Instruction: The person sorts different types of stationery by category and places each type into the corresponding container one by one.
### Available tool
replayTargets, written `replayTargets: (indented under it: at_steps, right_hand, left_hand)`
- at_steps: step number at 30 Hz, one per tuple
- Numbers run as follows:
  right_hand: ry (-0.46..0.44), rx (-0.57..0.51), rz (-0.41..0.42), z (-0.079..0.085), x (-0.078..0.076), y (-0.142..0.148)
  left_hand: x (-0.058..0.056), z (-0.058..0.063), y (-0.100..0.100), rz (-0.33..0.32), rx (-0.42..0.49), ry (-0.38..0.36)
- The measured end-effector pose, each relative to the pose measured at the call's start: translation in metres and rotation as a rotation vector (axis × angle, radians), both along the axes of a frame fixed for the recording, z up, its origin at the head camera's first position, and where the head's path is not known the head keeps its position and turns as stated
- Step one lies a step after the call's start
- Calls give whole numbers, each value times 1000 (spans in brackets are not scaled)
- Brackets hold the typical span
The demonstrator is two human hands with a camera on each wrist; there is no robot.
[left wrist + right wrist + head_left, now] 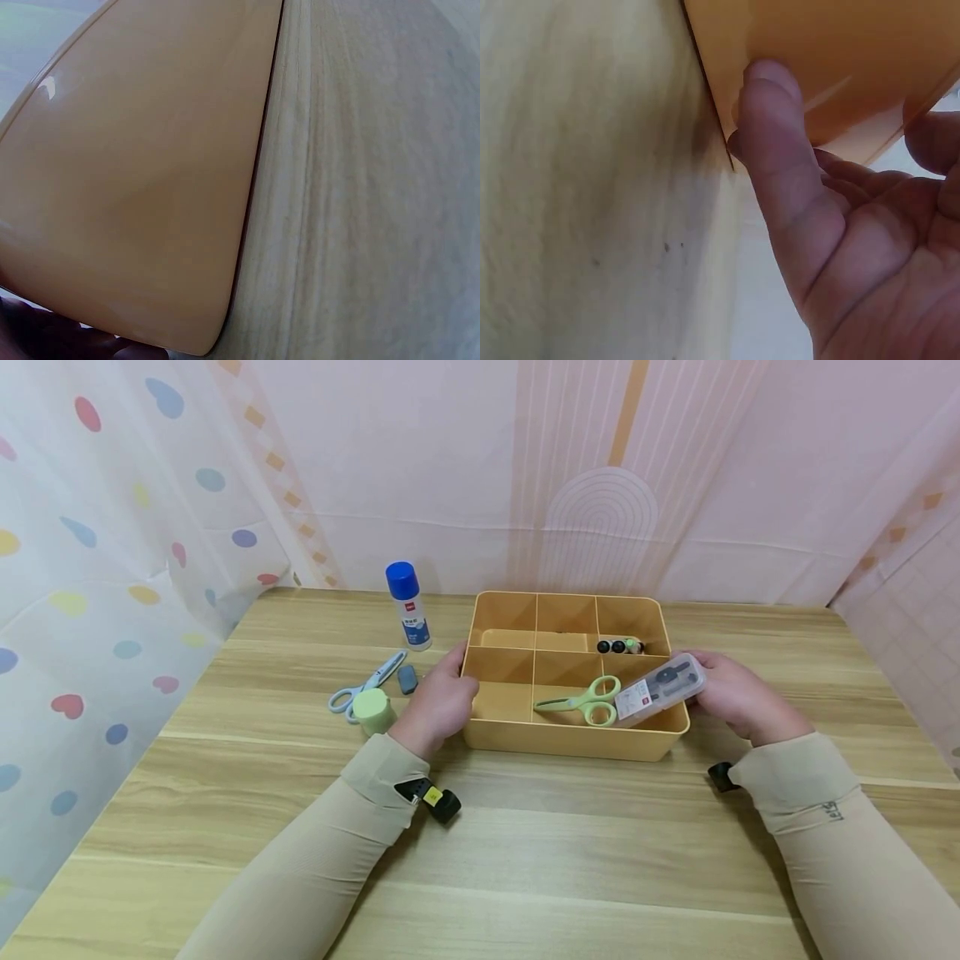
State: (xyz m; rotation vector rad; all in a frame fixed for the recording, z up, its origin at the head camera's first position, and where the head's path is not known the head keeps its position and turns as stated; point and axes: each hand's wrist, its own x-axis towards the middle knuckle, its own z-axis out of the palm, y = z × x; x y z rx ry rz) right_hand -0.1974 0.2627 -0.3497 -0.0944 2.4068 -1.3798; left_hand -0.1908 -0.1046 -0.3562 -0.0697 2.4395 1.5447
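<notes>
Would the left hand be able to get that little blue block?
Probably yes: the blue block lies just beside the left hand, with nothing seen between them, but that hand must first leave the orange box.

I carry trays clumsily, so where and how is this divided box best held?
Probably by the left and right walls of the divided box, one hand coming from each side, near the rim. It stands upright and open-topped, so opposite holds should keep it level and not spill its green scissors and clear case.

Desk nook, home or studio unclear: light wood-grain tabletop (570, 860), white colour-dotted curtain (112, 610), pale-pink arch-patterned curtain (435, 468), orange plastic stationery box (562, 741).
</notes>
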Motion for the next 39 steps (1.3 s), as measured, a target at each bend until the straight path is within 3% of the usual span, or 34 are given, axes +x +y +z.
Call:
replayTargets:
  at_steps: [11, 31, 35, 39]
  right_hand:
    - [-42, -129, 26, -8, -4, 5]
    - [-39, -138, 82, -14, -12, 3]
    - [-49, -131, 74, -12, -11, 3]
    - [-58, -151, 55, -13, -9, 7]
  left_hand:
    - [1, 0, -2, 10, -8, -3]
    - [2, -1, -10, 28, -15, -4]
    - [2, 0, -8, 29, -62, 52]
    - [6, 5, -3, 30, -182, 201]
